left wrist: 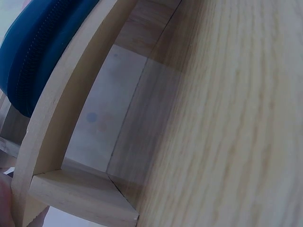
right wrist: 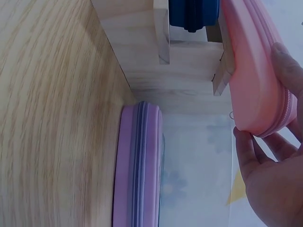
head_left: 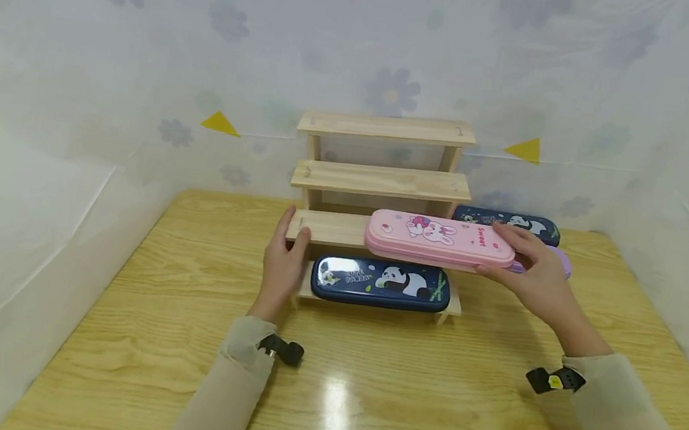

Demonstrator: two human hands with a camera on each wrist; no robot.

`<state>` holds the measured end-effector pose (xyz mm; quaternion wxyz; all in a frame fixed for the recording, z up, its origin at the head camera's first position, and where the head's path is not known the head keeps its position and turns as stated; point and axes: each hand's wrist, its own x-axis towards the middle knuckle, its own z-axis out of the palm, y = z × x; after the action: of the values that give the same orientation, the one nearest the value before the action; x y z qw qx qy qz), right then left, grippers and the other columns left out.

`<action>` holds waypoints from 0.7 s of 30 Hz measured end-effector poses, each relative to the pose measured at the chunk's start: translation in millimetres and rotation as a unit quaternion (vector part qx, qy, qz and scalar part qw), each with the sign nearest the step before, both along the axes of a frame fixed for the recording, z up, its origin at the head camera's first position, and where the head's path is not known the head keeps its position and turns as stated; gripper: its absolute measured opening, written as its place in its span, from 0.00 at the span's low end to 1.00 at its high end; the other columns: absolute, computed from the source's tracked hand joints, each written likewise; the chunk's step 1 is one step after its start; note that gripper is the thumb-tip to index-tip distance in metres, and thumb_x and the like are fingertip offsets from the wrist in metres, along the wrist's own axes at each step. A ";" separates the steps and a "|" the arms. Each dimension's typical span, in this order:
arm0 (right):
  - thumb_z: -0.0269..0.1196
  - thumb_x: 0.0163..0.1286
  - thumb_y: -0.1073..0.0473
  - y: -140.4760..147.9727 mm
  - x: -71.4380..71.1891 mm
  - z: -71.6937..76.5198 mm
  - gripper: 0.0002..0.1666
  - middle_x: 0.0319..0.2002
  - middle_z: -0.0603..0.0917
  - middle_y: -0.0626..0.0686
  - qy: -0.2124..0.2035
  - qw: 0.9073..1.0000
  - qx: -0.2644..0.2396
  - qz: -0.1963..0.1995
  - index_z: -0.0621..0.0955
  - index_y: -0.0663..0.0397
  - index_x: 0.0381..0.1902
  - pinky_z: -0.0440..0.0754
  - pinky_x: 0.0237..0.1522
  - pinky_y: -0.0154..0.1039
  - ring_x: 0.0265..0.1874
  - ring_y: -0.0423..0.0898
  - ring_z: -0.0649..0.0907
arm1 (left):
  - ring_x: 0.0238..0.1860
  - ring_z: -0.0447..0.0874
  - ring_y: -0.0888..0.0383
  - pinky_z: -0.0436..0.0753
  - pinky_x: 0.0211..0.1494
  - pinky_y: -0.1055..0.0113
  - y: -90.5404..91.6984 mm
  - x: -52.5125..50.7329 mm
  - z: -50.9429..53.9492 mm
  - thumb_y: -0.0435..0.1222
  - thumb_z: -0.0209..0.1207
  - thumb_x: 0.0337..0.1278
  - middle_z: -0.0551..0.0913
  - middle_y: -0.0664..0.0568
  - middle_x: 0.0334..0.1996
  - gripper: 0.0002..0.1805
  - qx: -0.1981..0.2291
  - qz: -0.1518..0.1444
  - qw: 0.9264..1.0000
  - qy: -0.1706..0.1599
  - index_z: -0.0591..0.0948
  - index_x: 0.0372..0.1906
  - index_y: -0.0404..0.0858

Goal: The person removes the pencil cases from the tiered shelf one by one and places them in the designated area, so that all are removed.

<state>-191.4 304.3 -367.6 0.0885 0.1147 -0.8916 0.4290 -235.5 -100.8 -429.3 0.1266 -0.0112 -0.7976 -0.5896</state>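
Observation:
A pink pencil case (head_left: 437,240) with a rabbit picture lies at the second step from the bottom of a wooden stepped shelf (head_left: 380,180), its right end jutting past the step. My right hand (head_left: 533,268) grips that right end; in the right wrist view, fingers and thumb hold the zipped pink case (right wrist: 255,75). At the left end of the same step, my left hand (head_left: 284,261) holds the shelf's edge between thumb and fingers. A dark blue panda pencil case (head_left: 381,283) rests on the lowest step.
Right of the shelf, a purple pencil case (right wrist: 137,170) lies on the wooden table (head_left: 176,352), partly hidden in the head view. Another dark blue panda case (head_left: 541,227) lies behind it. The top two steps (head_left: 386,127) are bare. Flower-patterned sheeting (head_left: 352,38) encloses the table.

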 end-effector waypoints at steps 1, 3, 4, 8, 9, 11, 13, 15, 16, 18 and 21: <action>0.74 0.60 0.55 -1.0 3.7 3.6 0.45 0.72 0.64 0.57 -0.002 1.000 0.002 -0.004 0.68 0.42 0.73 0.68 0.50 0.13 0.65 0.58 0.70 | 0.73 0.57 0.55 0.58 0.75 0.54 -1.7 0.8 1.2 0.56 0.47 0.72 0.59 0.59 0.75 0.32 0.003 -0.004 1.000 -0.004 0.57 0.77 0.61; 0.74 0.60 0.56 1.0 5.4 3.7 0.44 0.72 0.65 0.56 0.005 1.000 0.001 -0.007 0.69 0.43 0.73 0.69 0.50 0.14 0.63 0.52 0.72 | 0.73 0.57 0.55 0.57 0.75 0.54 -1.7 0.5 1.3 0.57 0.47 0.72 0.59 0.59 0.75 0.32 0.004 -0.003 1.000 -0.006 0.57 0.77 0.62; 0.74 0.60 0.57 2.1 6.3 3.7 0.44 0.71 0.66 0.56 0.008 1.000 0.002 -0.008 0.69 0.43 0.73 0.70 0.49 0.15 0.62 0.48 0.73 | 0.73 0.57 0.55 0.57 0.75 0.54 -1.7 0.5 1.3 0.57 0.47 0.72 0.59 0.59 0.75 0.32 0.005 -0.003 1.000 -0.006 0.57 0.77 0.62; 0.74 0.60 0.58 6.7 9.0 3.0 0.43 0.70 0.68 0.55 0.015 1.000 0.004 -0.015 0.70 0.42 0.72 0.71 0.48 0.15 0.56 0.32 0.72 | 0.73 0.57 0.55 0.57 0.75 0.55 -2.0 0.8 1.8 0.57 0.48 0.72 0.59 0.59 0.75 0.32 0.004 -0.002 1.000 -0.009 0.57 0.77 0.61; 0.74 0.60 0.58 8.1 9.6 2.7 0.44 0.70 0.68 0.55 0.014 1.000 0.007 -0.016 0.70 0.42 0.72 0.71 0.48 0.15 0.55 0.29 0.71 | 0.73 0.57 0.55 0.57 0.75 0.55 -2.0 0.9 1.8 0.57 0.48 0.72 0.59 0.58 0.75 0.32 0.004 -0.003 1.000 -0.009 0.57 0.77 0.61; 0.74 0.60 0.58 11.4 9.9 1.2 0.44 0.71 0.67 0.55 0.011 1.000 0.013 -0.020 0.70 0.42 0.73 0.70 0.47 0.14 0.55 0.28 0.70 | 0.73 0.57 0.55 0.58 0.75 0.55 -2.2 1.0 1.5 0.56 0.48 0.72 0.59 0.59 0.75 0.32 0.005 -0.004 1.000 -0.008 0.57 0.77 0.61; 0.74 0.60 0.58 14.6 10.5 0.2 0.44 0.72 0.66 0.56 0.006 1.000 0.018 -0.023 0.69 0.40 0.73 0.69 0.47 0.13 0.56 0.31 0.69 | 0.73 0.57 0.55 0.58 0.75 0.55 -2.1 1.4 1.4 0.56 0.48 0.72 0.59 0.59 0.75 0.32 0.005 -0.005 1.000 -0.008 0.57 0.77 0.61; 0.73 0.61 0.58 17.3 11.6 0.1 0.44 0.72 0.65 0.56 0.003 0.999 0.020 -0.025 0.68 0.40 0.73 0.69 0.47 0.13 0.59 0.38 0.70 | 0.73 0.58 0.55 0.58 0.75 0.55 -2.0 1.4 1.6 0.56 0.48 0.72 0.59 0.59 0.75 0.32 0.004 -0.004 1.000 -0.010 0.57 0.77 0.61; 0.73 0.61 0.58 18.7 12.1 0.1 0.44 0.72 0.65 0.56 0.003 0.999 0.019 -0.026 0.68 0.40 0.73 0.69 0.47 0.13 0.60 0.42 0.70 | 0.73 0.57 0.55 0.58 0.75 0.55 -1.9 1.4 1.7 0.55 0.48 0.73 0.59 0.59 0.75 0.32 0.003 -0.003 1.000 -0.010 0.57 0.77 0.61; 0.73 0.61 0.58 21.1 14.1 1.6 0.44 0.73 0.64 0.57 0.002 1.000 0.018 -0.026 0.68 0.40 0.73 0.69 0.46 0.13 0.62 0.50 0.69 | 0.73 0.58 0.55 0.58 0.75 0.55 -1.6 1.3 2.2 0.55 0.48 0.73 0.59 0.58 0.75 0.32 0.004 -0.002 1.000 -0.012 0.57 0.77 0.61; 0.73 0.62 0.57 24.5 17.9 4.0 0.44 0.73 0.63 0.58 -0.003 0.999 0.021 -0.033 0.67 0.39 0.74 0.69 0.46 0.13 0.63 0.58 0.69 | 0.73 0.58 0.55 0.58 0.75 0.56 -1.6 0.9 2.0 0.55 0.48 0.73 0.60 0.58 0.75 0.32 0.005 0.000 1.000 -0.012 0.57 0.77 0.60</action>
<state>-173.5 328.8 -363.6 0.0972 0.0858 -0.9038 0.4078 -234.6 -102.5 -427.3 0.1170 -0.0037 -0.7962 -0.5936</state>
